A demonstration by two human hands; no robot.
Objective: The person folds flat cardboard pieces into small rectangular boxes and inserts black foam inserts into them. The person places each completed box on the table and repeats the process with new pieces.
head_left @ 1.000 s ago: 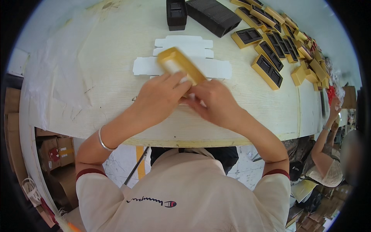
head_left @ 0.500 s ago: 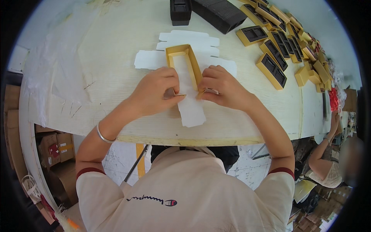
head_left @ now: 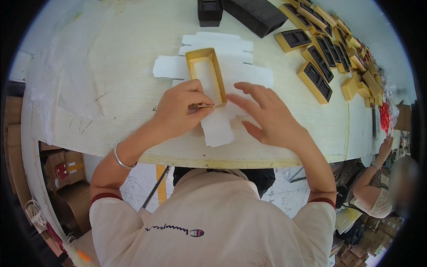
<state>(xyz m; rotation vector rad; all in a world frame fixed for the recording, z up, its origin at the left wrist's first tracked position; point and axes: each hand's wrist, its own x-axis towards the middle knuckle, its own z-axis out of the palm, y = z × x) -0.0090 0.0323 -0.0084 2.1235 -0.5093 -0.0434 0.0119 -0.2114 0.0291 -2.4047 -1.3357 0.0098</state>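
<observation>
In front of me a gold cardboard box is partly folded up, its far and side walls standing and a white end flap lying flat toward me. My left hand pinches the near left corner of the box between thumb and fingers. Beside the right wall, my right hand is open, fingers spread, its fingertips close to the near right corner. Beneath the box lie flat white box blanks with notched edges.
Several gold boxes with black inserts crowd the far right of the table. Black insert stacks stand at the far edge. Clear plastic sheeting covers the left side. Another person's arm shows at the right.
My right hand has let go of the near right corner and opened, drawing back to the right. The near end wall is now partly raised, with my left hand still at its corner.
</observation>
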